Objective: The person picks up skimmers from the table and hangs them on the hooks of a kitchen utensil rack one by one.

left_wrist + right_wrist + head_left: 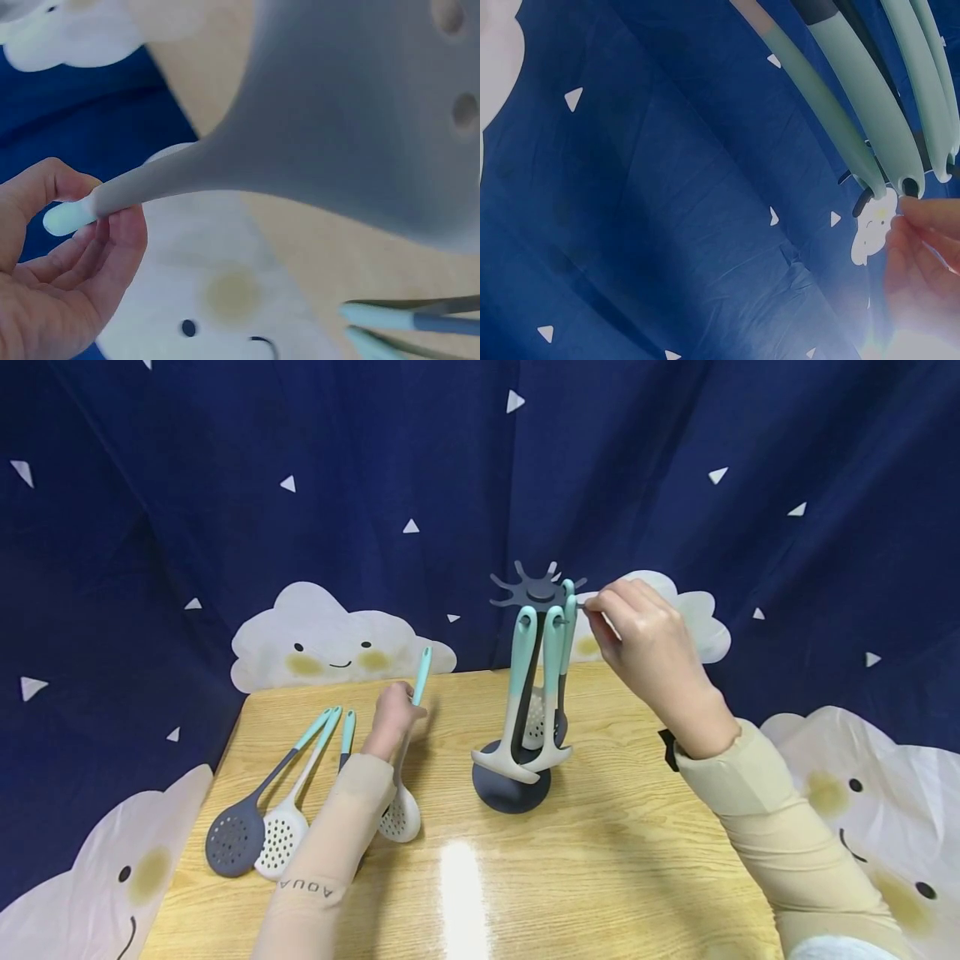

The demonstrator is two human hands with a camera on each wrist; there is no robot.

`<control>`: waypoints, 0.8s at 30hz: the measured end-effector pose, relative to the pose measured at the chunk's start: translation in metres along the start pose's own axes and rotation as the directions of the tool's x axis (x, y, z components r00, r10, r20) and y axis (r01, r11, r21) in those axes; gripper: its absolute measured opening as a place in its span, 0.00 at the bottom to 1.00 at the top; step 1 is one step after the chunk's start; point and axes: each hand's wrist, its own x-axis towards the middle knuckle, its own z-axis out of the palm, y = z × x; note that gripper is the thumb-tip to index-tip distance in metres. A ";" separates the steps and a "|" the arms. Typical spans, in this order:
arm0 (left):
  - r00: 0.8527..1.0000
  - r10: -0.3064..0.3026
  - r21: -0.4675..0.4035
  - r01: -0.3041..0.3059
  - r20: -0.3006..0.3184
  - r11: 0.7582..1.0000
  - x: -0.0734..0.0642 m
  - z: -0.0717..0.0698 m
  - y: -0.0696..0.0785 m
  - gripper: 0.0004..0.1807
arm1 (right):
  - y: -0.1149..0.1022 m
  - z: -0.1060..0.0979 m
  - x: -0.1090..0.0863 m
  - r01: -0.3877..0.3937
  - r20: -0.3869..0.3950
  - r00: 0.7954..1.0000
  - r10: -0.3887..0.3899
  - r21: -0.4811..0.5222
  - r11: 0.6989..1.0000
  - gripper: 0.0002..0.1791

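Observation:
My left hand [393, 720] pinches the mint-tipped handle of a pale slotted spoon [402, 814] between thumb and fingers; its perforated head points down near the table and looms large in the left wrist view. At the upper right, my right hand [645, 635] pinches the tip of a hook on a dark rotating utensil rack [540, 595], right by the holed end of a hanging mint handle [892, 135]. Two pale utensils with mint handles [522, 652] hang at the rack's front. Behind them hang a white perforated utensil [534, 718] and a dark one, partly hidden.
The rack's round dark base [510, 793] stands on the wooden table [622, 860]. At the left lie a dark skimmer [234, 842], a white skimmer [281, 843] and another mint-handled utensil [348, 731], mostly behind my left sleeve. A blue curtain [420, 443] hangs behind.

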 end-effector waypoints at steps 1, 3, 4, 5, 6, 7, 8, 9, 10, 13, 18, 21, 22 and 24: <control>1.000 0.019 -0.010 -0.019 -0.011 1.000 -0.001 -0.003 0.003 0.18 | 0.000 0.000 0.000 0.001 -0.001 1.000 -0.001 0.000 1.000 0.03; 0.997 0.064 -0.017 -0.065 -0.037 0.998 -0.002 -0.007 0.008 0.18 | 0.000 0.001 0.000 0.001 0.000 1.000 -0.001 0.000 1.000 0.03; 0.995 0.083 -0.022 -0.084 -0.048 0.996 -0.003 -0.009 0.010 0.17 | 0.001 0.001 0.000 0.001 0.000 1.000 -0.001 0.000 1.000 0.03; 0.993 0.101 -0.027 -0.102 -0.056 0.994 -0.004 -0.011 0.012 0.17 | 0.001 0.001 0.000 0.002 -0.001 1.000 -0.002 0.001 1.000 0.03; 0.991 0.119 -0.032 -0.121 -0.067 0.992 -0.006 -0.012 0.014 0.17 | 0.001 0.001 0.000 0.002 -0.001 1.000 -0.002 0.003 1.000 0.03; 0.988 0.134 -0.039 -0.137 -0.076 0.990 -0.007 -0.014 0.017 0.17 | 0.001 0.001 0.000 0.002 -0.001 1.000 -0.002 0.004 1.000 0.03; 0.985 0.150 -0.046 -0.154 -0.085 0.987 -0.009 -0.016 0.019 0.17 | 0.001 0.001 0.000 0.001 -0.001 1.000 -0.001 0.005 1.000 0.03; 0.981 0.168 -0.056 -0.174 -0.095 0.983 -0.011 -0.018 0.022 0.17 | 0.001 0.001 0.000 0.001 -0.001 1.000 -0.001 0.006 1.000 0.03; 0.976 0.187 -0.066 -0.195 -0.111 0.979 -0.013 -0.020 0.025 0.17 | 0.001 0.001 0.000 0.002 -0.001 1.000 -0.002 0.006 1.000 0.03; 0.954 0.252 -0.097 -0.269 -0.164 0.958 -0.019 -0.026 0.032 0.16 | 0.001 0.001 0.000 0.001 -0.003 1.000 -0.001 0.005 1.000 0.03; 0.895 0.359 -0.129 -0.402 -0.265 0.906 -0.028 -0.034 0.046 0.14 | 0.000 0.000 0.000 0.000 -0.006 1.000 0.000 0.009 1.000 0.03; 0.863 0.401 -0.163 -0.463 -0.306 0.871 -0.034 -0.039 0.055 0.14 | 0.000 0.000 0.001 -0.002 -0.004 1.000 0.002 0.012 1.000 0.03; 0.854 0.414 -0.178 -0.482 -0.316 0.858 -0.036 -0.040 0.058 0.15 | 0.000 0.000 0.000 -0.001 -0.001 1.000 0.001 0.006 1.000 0.03; 0.835 0.440 -0.195 -0.516 -0.330 0.834 -0.040 -0.044 0.064 0.15 | 0.000 0.000 0.000 -0.002 -0.002 1.000 0.002 0.008 1.000 0.03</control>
